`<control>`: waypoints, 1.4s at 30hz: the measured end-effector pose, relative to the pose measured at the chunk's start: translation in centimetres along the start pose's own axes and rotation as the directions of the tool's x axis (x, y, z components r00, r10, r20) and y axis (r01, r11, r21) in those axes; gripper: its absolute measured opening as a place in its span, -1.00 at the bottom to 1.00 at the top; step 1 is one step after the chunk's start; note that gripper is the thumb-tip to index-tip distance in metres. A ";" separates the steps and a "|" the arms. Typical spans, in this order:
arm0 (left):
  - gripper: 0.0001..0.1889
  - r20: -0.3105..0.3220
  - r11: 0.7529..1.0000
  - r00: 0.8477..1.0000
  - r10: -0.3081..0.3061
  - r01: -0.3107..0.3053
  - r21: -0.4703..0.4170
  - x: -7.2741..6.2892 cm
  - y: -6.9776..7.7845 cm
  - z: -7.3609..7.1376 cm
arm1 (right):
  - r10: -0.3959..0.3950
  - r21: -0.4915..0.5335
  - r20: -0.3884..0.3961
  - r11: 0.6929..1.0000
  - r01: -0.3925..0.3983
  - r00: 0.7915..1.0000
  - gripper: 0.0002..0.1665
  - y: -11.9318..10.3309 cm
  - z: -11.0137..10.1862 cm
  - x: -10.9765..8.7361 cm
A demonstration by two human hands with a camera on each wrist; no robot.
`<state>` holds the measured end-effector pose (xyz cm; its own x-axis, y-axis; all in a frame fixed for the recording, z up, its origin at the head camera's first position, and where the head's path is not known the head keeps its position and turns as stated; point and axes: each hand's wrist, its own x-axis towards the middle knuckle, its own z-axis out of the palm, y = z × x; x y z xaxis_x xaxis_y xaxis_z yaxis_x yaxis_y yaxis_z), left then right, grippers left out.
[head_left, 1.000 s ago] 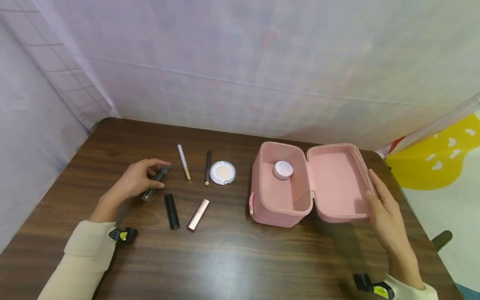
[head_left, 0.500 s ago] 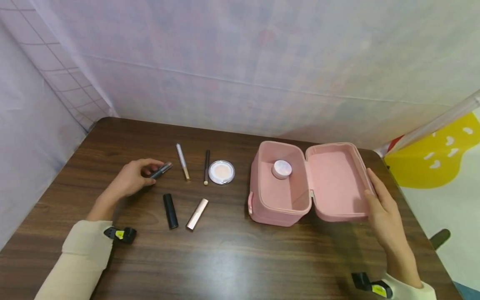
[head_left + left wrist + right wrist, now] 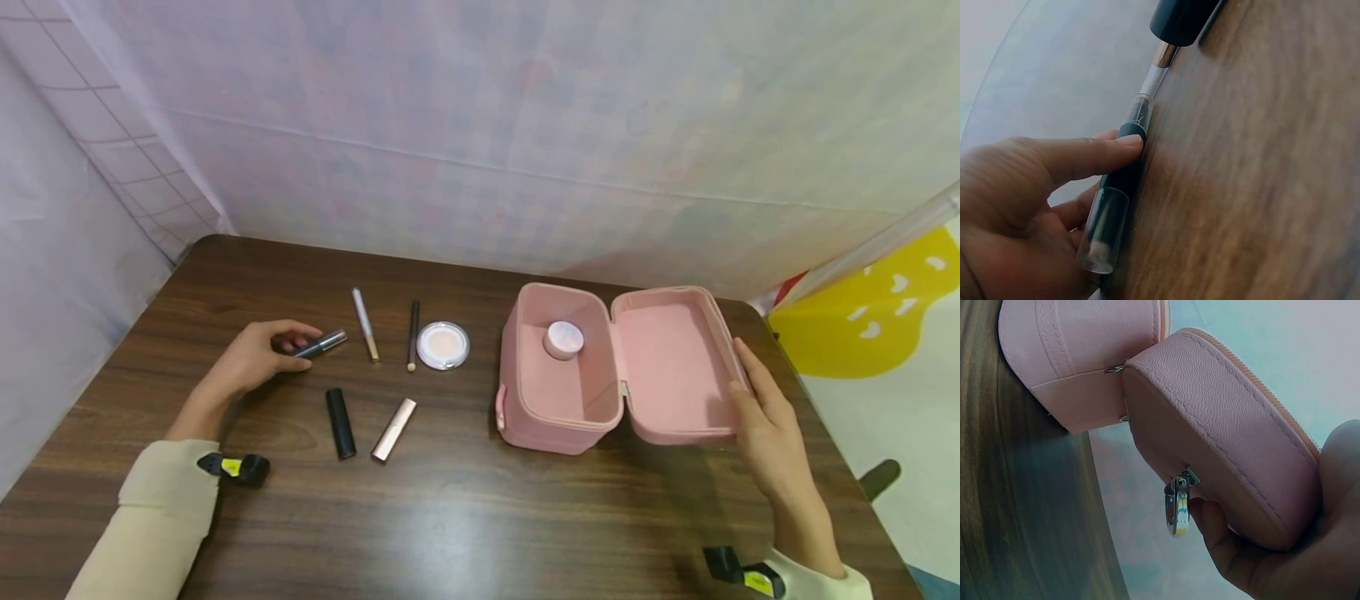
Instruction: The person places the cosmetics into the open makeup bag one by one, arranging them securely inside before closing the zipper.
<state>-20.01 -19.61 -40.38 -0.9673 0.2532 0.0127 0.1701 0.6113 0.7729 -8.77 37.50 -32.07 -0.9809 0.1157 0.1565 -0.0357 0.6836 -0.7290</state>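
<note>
Between thumb and fingers my left hand [image 3: 251,358] pinches a dark double-ended makeup pen [image 3: 330,340] with clear ends. The left wrist view shows a pale tip inside the pen's near clear cap [image 3: 1102,237], close over the table. At the right, my right hand [image 3: 772,433] holds the outer edge of the lid [image 3: 678,367] of a pink cosmetic case [image 3: 555,437]. The lid is swung out to the right, and a small round white-lidded jar [image 3: 565,339] sits inside the case. In the right wrist view a metal clasp [image 3: 1178,503] hangs from the lid beside my fingers.
On the wooden table [image 3: 465,533], a black tube [image 3: 341,423] and a rose-gold tube [image 3: 394,431] lie in front. Behind them are a white-and-gold pen [image 3: 366,325], a slim dark stick [image 3: 414,333] and a round compact [image 3: 443,346]. A pale curtain [image 3: 450,125] hangs at the back.
The makeup pen has turned flatter in my left hand, its far end pointing more to the right. The left hand has drawn slightly left; my right hand stays on the lid.
</note>
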 end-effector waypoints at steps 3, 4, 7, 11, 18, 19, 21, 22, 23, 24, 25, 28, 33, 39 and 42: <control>-0.58 0.003 1.000 1.000 -0.006 0.006 -0.008 0.0 -0.1 0.1 | 0.005 -0.003 0.001 1.000 -0.005 1.000 -0.39 0.0 -0.1 0.0; -0.58 0.004 1.000 1.000 -0.011 0.011 -0.009 0.0 -0.1 0.1 | 0.004 -0.003 0.001 1.000 -0.004 1.000 -0.39 0.0 -0.1 0.0; -0.58 0.003 1.000 1.000 -0.025 0.025 -0.005 0.0 0.0 0.1 | -0.001 0.000 0.002 1.000 0.001 1.000 -0.39 0.1 0.0 0.0; -0.60 0.000 0.999 0.999 -0.032 0.032 0.002 0.0 0.0 0.1 | -0.010 0.003 0.002 1.000 0.010 1.000 -0.40 0.0 0.0 0.0; -0.61 0.000 0.999 0.999 -0.041 0.041 0.007 -0.1 -0.1 0.1 | 0.004 -0.001 0.009 1.000 -0.004 1.000 -0.40 -0.1 0.0 -0.1; -0.61 -0.001 0.999 0.999 -0.043 0.043 0.005 -0.1 -0.2 0.1 | 0.004 -0.001 0.009 1.000 -0.004 1.000 -0.40 -0.1 0.0 -0.1; -0.61 -0.003 0.999 0.999 -0.044 0.044 -0.001 -0.1 -0.3 0.1 | 0.001 0.001 0.006 1.000 -0.001 1.000 -0.40 -0.1 0.0 -0.1; -0.62 -0.004 0.999 0.999 -0.046 0.046 -0.002 -0.1 -0.3 0.1 | 0.002 0.002 0.006 1.000 -0.002 1.000 -0.40 -0.1 0.0 -0.1; -0.62 -0.005 0.999 0.999 -0.047 0.047 -0.004 0.0 -0.3 0.1 | 0.003 0.000 0.006 1.000 -0.003 1.000 -0.40 -0.1 0.0 -0.1; -0.62 -0.007 0.999 0.999 -0.046 0.046 -0.007 0.0 -0.3 0.2 | 0.005 0.000 0.007 1.000 -0.005 1.000 -0.40 0.0 0.0 -0.1; -0.62 -0.008 0.999 0.999 -0.046 0.046 -0.008 0.0 -0.3 0.2 | 0.007 -0.001 0.006 1.000 -0.007 1.000 -0.40 0.0 0.0 0.0; -0.63 -0.012 0.999 0.999 -0.043 0.043 -0.006 0.0 -0.3 0.2 | 0.013 -0.002 0.011 1.000 -0.013 1.000 -0.39 -0.1 -0.1 0.0; -0.64 -0.017 0.999 0.999 -0.040 0.040 -0.002 0.0 -0.3 0.2 | 0.013 0.002 0.011 1.000 -0.013 1.000 -0.39 -0.1 -0.1 0.0; -0.64 -0.018 0.999 0.998 -0.054 0.054 0.001 0.0 -0.2 0.2 | 0.012 0.006 0.015 1.000 -0.012 1.000 -0.39 -0.2 -0.1 0.1; -0.64 -0.018 0.998 0.998 -0.058 0.058 0.003 -0.1 -0.2 0.2 | 0.013 0.007 0.017 1.000 -0.013 1.000 -0.39 -0.2 -0.1 0.1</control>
<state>-19.93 -19.62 -40.63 -0.9788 0.2039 -0.0211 0.1140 0.6272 0.7704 -8.86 37.47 -31.86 -0.9844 0.1119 0.1358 -0.0245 0.6770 -0.7355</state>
